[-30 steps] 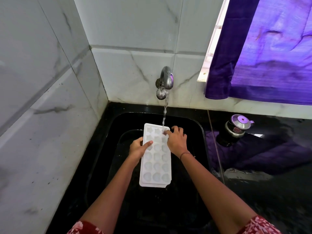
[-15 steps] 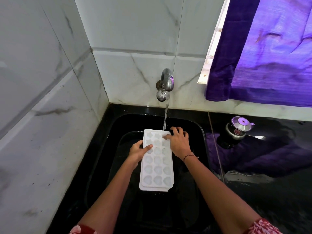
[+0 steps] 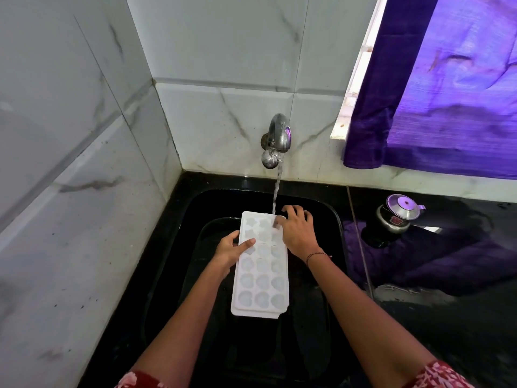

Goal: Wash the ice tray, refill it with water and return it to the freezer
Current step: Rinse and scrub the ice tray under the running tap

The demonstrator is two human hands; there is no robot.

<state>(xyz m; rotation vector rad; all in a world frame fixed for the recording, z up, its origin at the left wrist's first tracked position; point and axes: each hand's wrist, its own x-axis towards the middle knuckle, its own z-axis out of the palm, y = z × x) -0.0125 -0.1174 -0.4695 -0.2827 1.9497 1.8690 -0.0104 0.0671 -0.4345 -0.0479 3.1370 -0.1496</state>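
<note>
A white ice tray point(image 3: 261, 278) with several moulded cells lies lengthwise over the black sink point(image 3: 330, 217). Water runs from the chrome tap point(image 3: 275, 141) onto the tray's far right corner. My left hand point(image 3: 232, 249) grips the tray's left edge, thumb lying across the top. My right hand point(image 3: 296, 231) rests on the far right corner, fingers curled over the edge and a fingertip in a cell under the stream. The undersides of both hands are hidden.
Marble-tiled walls close in on the left and behind. A black wet counter point(image 3: 447, 317) runs to the right, with a small steel pot point(image 3: 397, 214) on it. A purple curtain point(image 3: 447, 93) hangs over the window at the upper right.
The tray and both hands have shifted slightly away from me, toward the tap. My right hand's fingers have moved a little over the far cells. Water keeps running.
</note>
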